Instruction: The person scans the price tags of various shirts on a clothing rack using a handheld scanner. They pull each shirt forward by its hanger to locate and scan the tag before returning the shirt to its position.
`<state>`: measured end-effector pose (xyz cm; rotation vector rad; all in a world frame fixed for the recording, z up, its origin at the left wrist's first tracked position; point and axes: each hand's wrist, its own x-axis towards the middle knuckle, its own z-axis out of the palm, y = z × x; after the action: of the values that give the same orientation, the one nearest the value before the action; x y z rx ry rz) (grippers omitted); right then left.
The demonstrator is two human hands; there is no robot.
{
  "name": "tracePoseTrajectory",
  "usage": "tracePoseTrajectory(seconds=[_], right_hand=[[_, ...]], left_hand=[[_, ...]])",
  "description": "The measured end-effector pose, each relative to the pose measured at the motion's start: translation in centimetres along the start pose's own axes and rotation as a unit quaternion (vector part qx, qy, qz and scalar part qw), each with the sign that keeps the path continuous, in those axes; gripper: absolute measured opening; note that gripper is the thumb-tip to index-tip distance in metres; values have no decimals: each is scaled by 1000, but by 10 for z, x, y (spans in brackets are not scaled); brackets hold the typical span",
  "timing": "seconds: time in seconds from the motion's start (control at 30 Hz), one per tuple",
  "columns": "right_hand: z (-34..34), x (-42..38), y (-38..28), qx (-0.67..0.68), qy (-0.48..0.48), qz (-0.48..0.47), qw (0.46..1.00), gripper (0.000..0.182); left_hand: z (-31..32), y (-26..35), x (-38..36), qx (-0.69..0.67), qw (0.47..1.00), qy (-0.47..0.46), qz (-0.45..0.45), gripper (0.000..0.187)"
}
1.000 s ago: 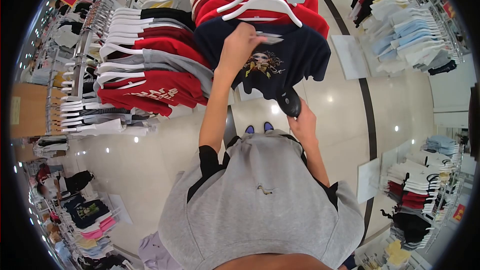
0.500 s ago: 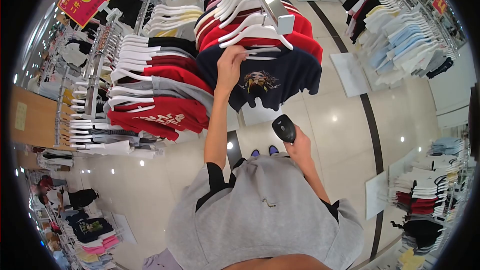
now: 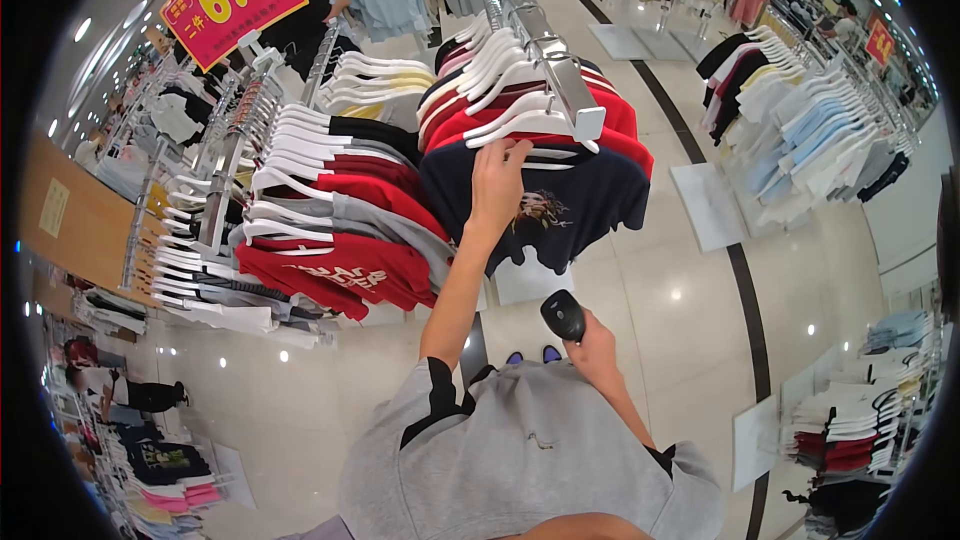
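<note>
A navy shirt with a printed design hangs on a white hanger at the front end of a metal rack. My left hand is at the collar, just below the hanger, with its fingers bent together; what they pinch is too small to make out. Lower down, in front of my body, my right hand is closed around the handle of a black handheld scanner. Red shirts hang right behind the navy one.
To the left, a rack holds red and grey shirts below a pink sale sign. More clothes hang at the right. White base plates lie on the floor. A person is at the far left.
The view has tilted up, so the racks and both hands appear lower. My left hand is still at the navy shirt's collar, and my right hand still holds the scanner.
</note>
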<state>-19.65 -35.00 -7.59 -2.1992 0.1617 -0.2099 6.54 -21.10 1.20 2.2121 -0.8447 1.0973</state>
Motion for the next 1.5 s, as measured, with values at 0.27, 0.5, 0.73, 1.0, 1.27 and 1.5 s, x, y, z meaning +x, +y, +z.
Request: tracePoseTrajectory(seconds=[0.27,0.5,0.73,1.0,1.27,1.5], right_hand=[[5,-1,2,10,-1,-12,1000,48],[8,1,3,3,-4,-22,1000,48],[12,-4,5,-8,-45,-25,999,50],[16,-11,11,-27,-39,-18,999,47],[24,-2,9,-6,-68,-44,997,46],[37,12,-4,-17,-81,-162,983,46]], left_hand=[[-5,-4,-4,35,995,-86,-31,32],[-29,22,9,12,994,-102,-43,30],[12,50,39,-767,538,-27,-348,35],[8,93,13,-645,732,-68,-209,17],[-116,57,-49,-657,684,175,-263,39],[-239,-65,-54,-470,694,470,-278,47]])
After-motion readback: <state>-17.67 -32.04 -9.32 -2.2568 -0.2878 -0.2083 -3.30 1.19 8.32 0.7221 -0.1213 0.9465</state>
